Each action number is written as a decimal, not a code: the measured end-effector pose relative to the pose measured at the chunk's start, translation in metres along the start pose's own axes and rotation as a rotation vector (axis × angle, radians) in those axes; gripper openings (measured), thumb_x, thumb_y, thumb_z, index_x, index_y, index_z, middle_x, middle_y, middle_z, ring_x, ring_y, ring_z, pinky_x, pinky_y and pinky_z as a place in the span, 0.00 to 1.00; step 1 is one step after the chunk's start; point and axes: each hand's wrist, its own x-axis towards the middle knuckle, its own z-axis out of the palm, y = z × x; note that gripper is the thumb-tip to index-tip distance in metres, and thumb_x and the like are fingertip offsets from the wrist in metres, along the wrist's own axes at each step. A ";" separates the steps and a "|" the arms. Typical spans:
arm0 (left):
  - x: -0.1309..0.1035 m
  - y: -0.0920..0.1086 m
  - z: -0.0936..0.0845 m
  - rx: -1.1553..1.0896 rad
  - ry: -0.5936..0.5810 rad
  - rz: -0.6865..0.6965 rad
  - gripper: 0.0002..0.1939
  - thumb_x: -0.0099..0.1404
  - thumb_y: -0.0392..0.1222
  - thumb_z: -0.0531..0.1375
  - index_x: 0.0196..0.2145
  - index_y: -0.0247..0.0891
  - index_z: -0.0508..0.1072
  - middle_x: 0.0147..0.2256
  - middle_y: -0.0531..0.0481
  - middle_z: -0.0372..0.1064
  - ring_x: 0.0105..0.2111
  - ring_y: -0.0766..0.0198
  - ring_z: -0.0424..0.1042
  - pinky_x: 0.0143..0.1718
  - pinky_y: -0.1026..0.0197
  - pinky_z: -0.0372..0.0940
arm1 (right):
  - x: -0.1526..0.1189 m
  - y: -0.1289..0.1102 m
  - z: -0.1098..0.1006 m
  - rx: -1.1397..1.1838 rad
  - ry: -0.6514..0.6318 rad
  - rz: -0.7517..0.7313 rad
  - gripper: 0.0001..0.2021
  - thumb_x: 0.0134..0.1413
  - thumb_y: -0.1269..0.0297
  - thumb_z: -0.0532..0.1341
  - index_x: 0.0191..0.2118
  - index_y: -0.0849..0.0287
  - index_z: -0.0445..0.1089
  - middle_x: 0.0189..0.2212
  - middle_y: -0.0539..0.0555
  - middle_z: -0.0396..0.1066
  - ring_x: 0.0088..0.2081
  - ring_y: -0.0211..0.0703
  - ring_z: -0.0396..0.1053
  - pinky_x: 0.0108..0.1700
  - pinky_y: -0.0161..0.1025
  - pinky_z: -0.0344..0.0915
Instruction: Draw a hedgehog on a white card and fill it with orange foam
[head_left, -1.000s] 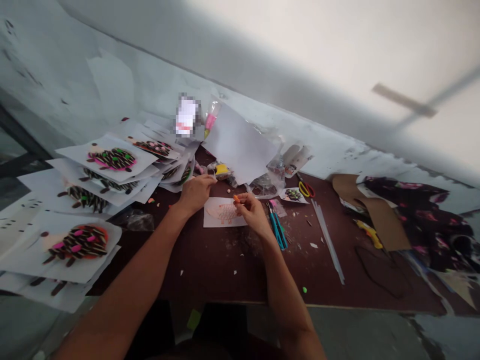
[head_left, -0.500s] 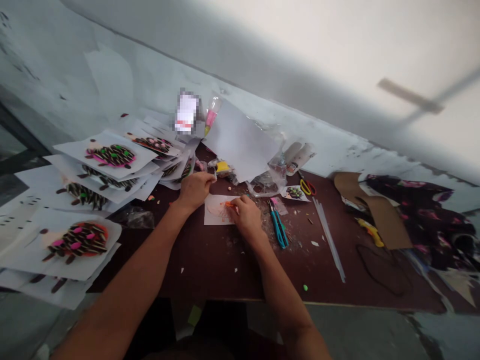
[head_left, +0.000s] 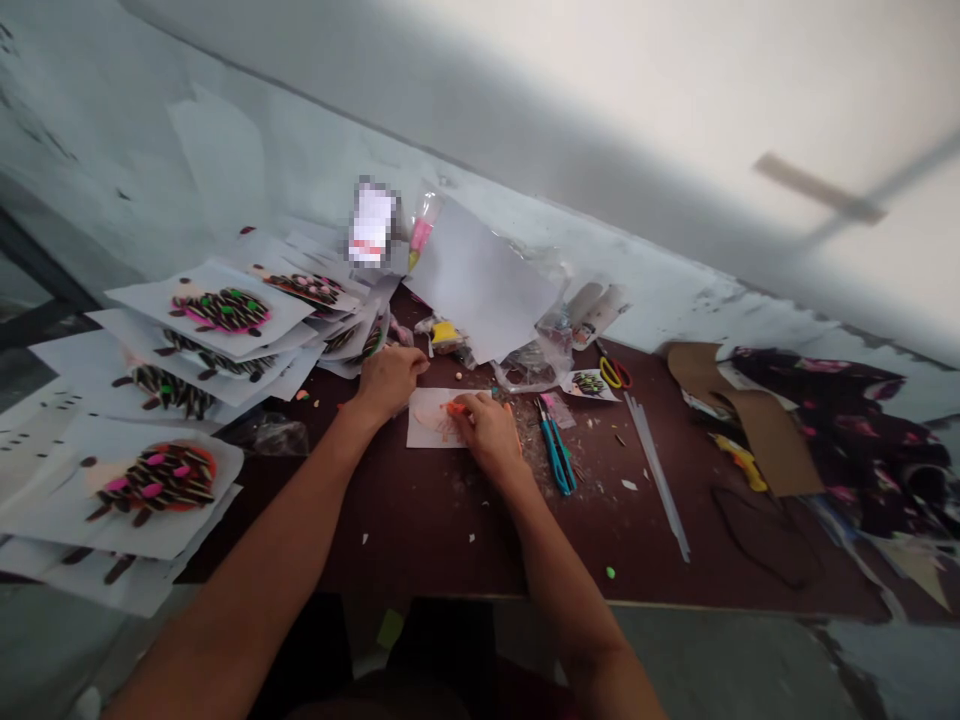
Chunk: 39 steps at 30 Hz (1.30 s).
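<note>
though it's partly covered, the paper (head_left: 433,428) seems longest sideways

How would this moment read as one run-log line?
Right hand: touching orange piece over drawing sheet | Left hand: beside the sheet's far left corner | Right of sheet: teal-handled tool

Desk (head_left: 435,560) tally — left hand (head_left: 392,382), one; right hand (head_left: 489,432), one; yellow-and-red scissors (head_left: 625,375), one pair; teal-handled tool (head_left: 558,458), one; yellow glue gun (head_left: 741,463), one; green lump (head_left: 610,573), one; lit phone (head_left: 373,225), one.
</note>
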 end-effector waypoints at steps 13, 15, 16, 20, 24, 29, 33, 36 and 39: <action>-0.005 0.014 -0.010 0.048 -0.021 0.093 0.16 0.71 0.38 0.53 0.46 0.43 0.81 0.46 0.45 0.78 0.44 0.52 0.75 0.43 0.55 0.66 | -0.001 0.000 0.000 0.022 -0.006 0.015 0.14 0.70 0.60 0.55 0.44 0.57 0.79 0.41 0.56 0.74 0.43 0.44 0.71 0.46 0.38 0.58; -0.006 0.015 -0.011 0.062 -0.043 0.122 0.16 0.71 0.37 0.52 0.46 0.42 0.80 0.48 0.46 0.78 0.46 0.53 0.75 0.46 0.55 0.66 | 0.000 0.000 0.000 0.035 0.004 0.028 0.12 0.69 0.60 0.57 0.46 0.57 0.77 0.42 0.56 0.75 0.43 0.43 0.71 0.46 0.38 0.58; -0.006 0.015 -0.010 0.067 -0.056 0.132 0.17 0.71 0.36 0.52 0.46 0.42 0.80 0.50 0.47 0.77 0.47 0.54 0.75 0.47 0.55 0.66 | 0.000 0.000 0.000 0.041 0.011 0.031 0.12 0.69 0.60 0.58 0.46 0.57 0.77 0.42 0.56 0.75 0.42 0.43 0.70 0.46 0.37 0.58; -0.006 0.014 -0.010 0.089 -0.078 0.129 0.18 0.69 0.33 0.53 0.49 0.43 0.79 0.56 0.47 0.72 0.47 0.55 0.75 0.47 0.56 0.66 | 0.001 0.001 0.002 0.028 0.046 0.018 0.13 0.69 0.59 0.58 0.44 0.56 0.79 0.41 0.56 0.73 0.41 0.42 0.69 0.45 0.37 0.58; -0.005 0.015 -0.008 0.005 -0.161 0.172 0.14 0.68 0.37 0.55 0.43 0.42 0.81 0.48 0.47 0.77 0.45 0.57 0.75 0.45 0.59 0.67 | 0.000 0.001 0.005 0.005 0.056 0.000 0.13 0.68 0.60 0.58 0.44 0.56 0.80 0.41 0.56 0.72 0.40 0.41 0.69 0.43 0.36 0.58; -0.008 0.016 -0.008 -0.028 -0.352 0.167 0.18 0.63 0.30 0.55 0.44 0.42 0.81 0.44 0.47 0.79 0.46 0.59 0.76 0.46 0.62 0.66 | 0.001 0.005 0.005 0.031 0.044 -0.031 0.12 0.69 0.63 0.57 0.45 0.56 0.79 0.39 0.56 0.74 0.43 0.43 0.69 0.44 0.36 0.58; -0.008 0.013 -0.012 -0.021 -0.364 0.154 0.22 0.60 0.25 0.54 0.42 0.42 0.81 0.42 0.48 0.80 0.44 0.59 0.76 0.44 0.62 0.65 | 0.004 0.009 0.007 0.076 0.068 -0.023 0.10 0.65 0.69 0.59 0.48 0.58 0.76 0.39 0.55 0.75 0.41 0.43 0.70 0.45 0.36 0.60; -0.008 0.012 -0.015 -0.030 -0.360 0.161 0.22 0.58 0.24 0.54 0.41 0.42 0.81 0.41 0.49 0.80 0.44 0.60 0.75 0.44 0.63 0.65 | 0.002 0.012 0.007 0.077 0.126 -0.006 0.11 0.64 0.68 0.59 0.48 0.56 0.75 0.41 0.55 0.73 0.40 0.43 0.69 0.44 0.37 0.61; -0.008 0.013 -0.017 -0.032 -0.364 0.150 0.22 0.58 0.24 0.53 0.40 0.43 0.81 0.41 0.50 0.80 0.44 0.60 0.76 0.42 0.63 0.65 | -0.002 0.016 0.007 0.055 0.138 -0.005 0.13 0.63 0.72 0.57 0.46 0.57 0.78 0.42 0.57 0.70 0.40 0.43 0.68 0.43 0.37 0.61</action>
